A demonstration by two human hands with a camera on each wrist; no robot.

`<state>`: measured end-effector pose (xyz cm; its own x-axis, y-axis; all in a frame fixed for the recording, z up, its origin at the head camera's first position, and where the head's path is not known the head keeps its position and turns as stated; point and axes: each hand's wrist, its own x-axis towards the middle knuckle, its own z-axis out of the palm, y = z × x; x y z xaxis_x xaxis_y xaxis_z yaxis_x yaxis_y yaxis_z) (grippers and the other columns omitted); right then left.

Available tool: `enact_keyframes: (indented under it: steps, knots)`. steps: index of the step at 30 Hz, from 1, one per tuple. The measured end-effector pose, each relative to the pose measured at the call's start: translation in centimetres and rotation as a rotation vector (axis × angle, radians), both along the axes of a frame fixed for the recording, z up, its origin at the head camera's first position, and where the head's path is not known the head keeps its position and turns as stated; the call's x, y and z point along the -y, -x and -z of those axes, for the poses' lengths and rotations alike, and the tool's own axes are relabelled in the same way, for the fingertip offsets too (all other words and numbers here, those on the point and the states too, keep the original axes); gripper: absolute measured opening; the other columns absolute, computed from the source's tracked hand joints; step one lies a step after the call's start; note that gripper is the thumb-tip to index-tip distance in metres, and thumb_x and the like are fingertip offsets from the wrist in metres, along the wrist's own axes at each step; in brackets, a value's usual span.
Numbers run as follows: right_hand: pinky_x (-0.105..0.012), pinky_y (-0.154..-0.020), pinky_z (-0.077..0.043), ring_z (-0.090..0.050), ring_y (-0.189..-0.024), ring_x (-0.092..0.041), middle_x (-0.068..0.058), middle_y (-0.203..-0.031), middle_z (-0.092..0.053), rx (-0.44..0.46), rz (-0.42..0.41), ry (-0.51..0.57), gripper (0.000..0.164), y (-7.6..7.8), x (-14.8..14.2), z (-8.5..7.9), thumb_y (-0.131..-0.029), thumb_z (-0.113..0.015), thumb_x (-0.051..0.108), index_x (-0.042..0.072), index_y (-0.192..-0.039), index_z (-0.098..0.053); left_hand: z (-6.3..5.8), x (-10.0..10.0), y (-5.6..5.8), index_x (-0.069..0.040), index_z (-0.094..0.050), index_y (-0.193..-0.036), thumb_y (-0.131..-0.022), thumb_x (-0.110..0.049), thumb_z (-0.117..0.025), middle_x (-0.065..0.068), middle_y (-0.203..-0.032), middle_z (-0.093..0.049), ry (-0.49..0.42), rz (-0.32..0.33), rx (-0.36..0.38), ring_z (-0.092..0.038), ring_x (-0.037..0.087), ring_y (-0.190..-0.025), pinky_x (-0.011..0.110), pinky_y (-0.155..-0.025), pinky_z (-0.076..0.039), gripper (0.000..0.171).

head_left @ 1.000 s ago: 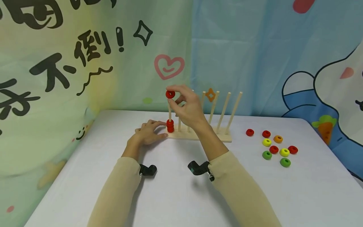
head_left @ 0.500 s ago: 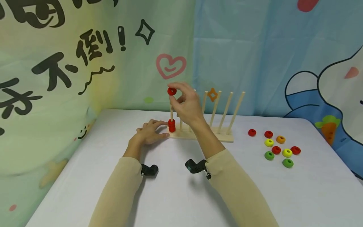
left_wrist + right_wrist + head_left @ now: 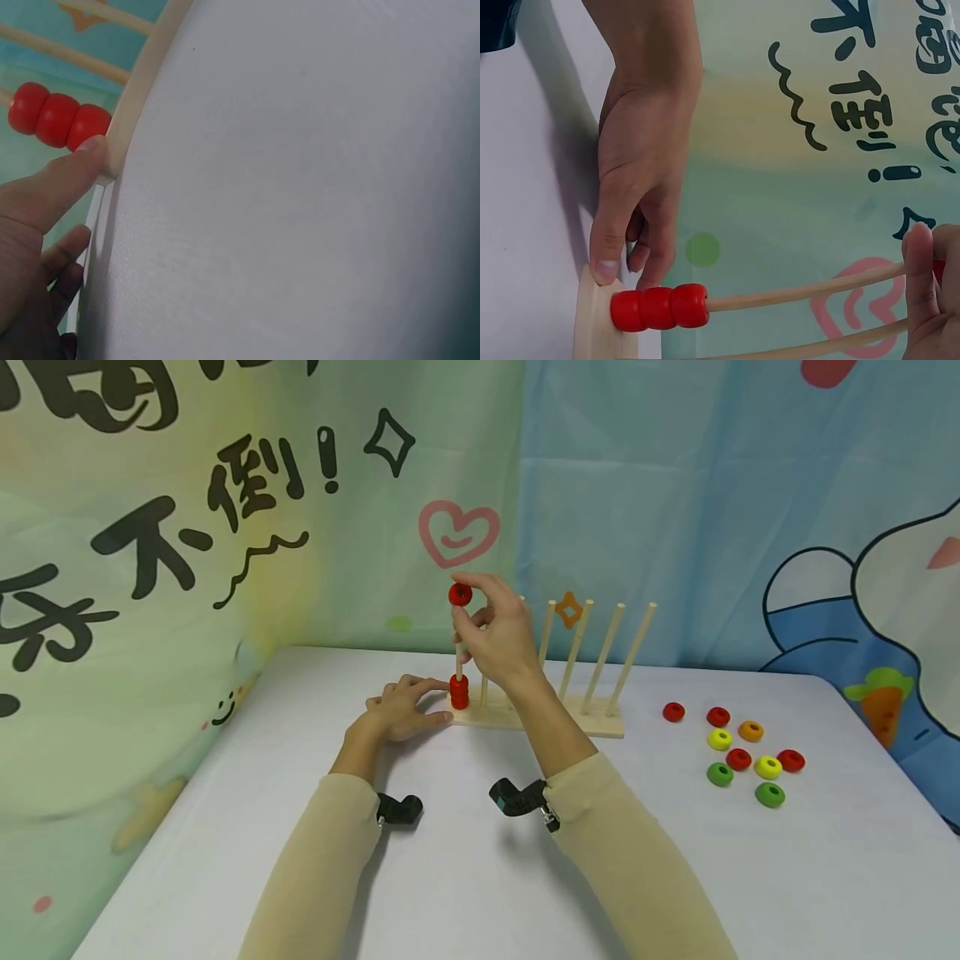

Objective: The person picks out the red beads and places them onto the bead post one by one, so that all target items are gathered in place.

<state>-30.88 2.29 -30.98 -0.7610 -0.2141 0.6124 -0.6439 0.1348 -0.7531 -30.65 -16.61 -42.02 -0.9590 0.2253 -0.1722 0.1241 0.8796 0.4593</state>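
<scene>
My right hand (image 3: pixel 498 631) pinches a red bead (image 3: pixel 460 594) between thumb and fingers near the top of the leftmost peg. The bead's hole faces the head camera; whether it touches the peg is hidden. Three red beads (image 3: pixel 660 307) are stacked at the bottom of that peg (image 3: pixel 802 292). It stands on a wooden base (image 3: pixel 540 718) with a row of several pegs. My left hand (image 3: pixel 405 710) rests at the base's left end, fingers fairly straight. In the left wrist view its thumb (image 3: pixel 90 146) touches the base's corner beside the lowest bead.
On the white table (image 3: pixel 465 877), right of the base, lie several loose beads: red (image 3: pixel 673 712), orange (image 3: pixel 751 731), yellow (image 3: pixel 719 739) and green (image 3: pixel 770 794). A printed cloth (image 3: pixel 622 510) hangs behind the table.
My right hand has risen slightly with the red bead still pinched above the stack. The left hand keeps its place at the base's end. The head view has shifted a little.
</scene>
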Motion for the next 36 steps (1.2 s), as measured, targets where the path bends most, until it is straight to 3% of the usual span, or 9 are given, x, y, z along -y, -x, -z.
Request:
enact_keyframes:
  steps: [10,16,24,32,36]
  knots:
    - [-0.032,-0.048,-0.054,-0.066,-0.059,-0.024,-0.002,-0.129,-0.054,0.004,-0.01,-0.03,0.043,0.0,0.0,0.2,-0.093,-0.064,0.005,0.015,-0.134,-0.059,0.0,0.0,0.1,-0.043,-0.043,-0.145,-0.089,-0.063,-0.059,0.006,-0.152,-0.034,0.013,-0.006,0.011,-0.031,0.037,-0.135,0.062,-0.099,-0.027,0.062]
    - [-0.036,-0.047,-0.054,-0.066,-0.064,-0.03,-0.003,-0.133,-0.053,0.011,-0.037,0.023,0.044,-0.1,-0.4,0.4,-0.094,-0.062,0.002,0.013,-0.136,-0.057,0.0,0.0,0.1,-0.042,-0.044,-0.145,-0.089,-0.062,-0.059,0.006,-0.152,-0.034,0.008,0.002,0.005,-0.031,0.038,-0.135,0.063,-0.098,-0.027,0.061]
    - [-0.043,-0.053,-0.056,-0.065,-0.072,-0.026,-0.01,-0.141,-0.048,0.011,-0.104,0.029,0.041,-3.2,-1.6,-1.3,-0.094,-0.06,-0.004,0.003,-0.134,-0.055,0.0,-0.3,0.1,-0.043,-0.044,-0.145,-0.089,-0.062,-0.059,0.006,-0.152,-0.034,0.009,0.009,0.002,-0.032,0.037,-0.135,0.063,-0.098,-0.027,0.06]
    - [-0.038,-0.051,-0.056,-0.066,-0.073,-0.034,-0.021,-0.133,-0.049,-0.114,-0.204,0.041,0.041,-4.2,-2.5,-0.6,-0.088,-0.063,-0.013,-0.007,-0.128,-0.055,0.0,-0.3,0.0,-0.044,-0.044,-0.144,-0.089,-0.063,-0.059,0.005,-0.153,-0.033,0.01,0.006,0.017,-0.031,0.036,-0.135,0.062,-0.099,-0.028,0.061]
    - [-0.037,-0.051,-0.056,-0.066,-0.073,-0.036,-0.022,-0.127,-0.049,-0.128,-0.225,0.029,0.041,-4.4,-2.7,0.0,-0.087,-0.063,-0.015,-0.008,-0.126,-0.055,0.1,0.1,0.1,-0.045,-0.043,-0.144,-0.089,-0.064,-0.058,0.004,-0.152,-0.033,0.016,-0.003,0.008,-0.031,0.035,-0.134,0.061,-0.098,-0.027,0.06]
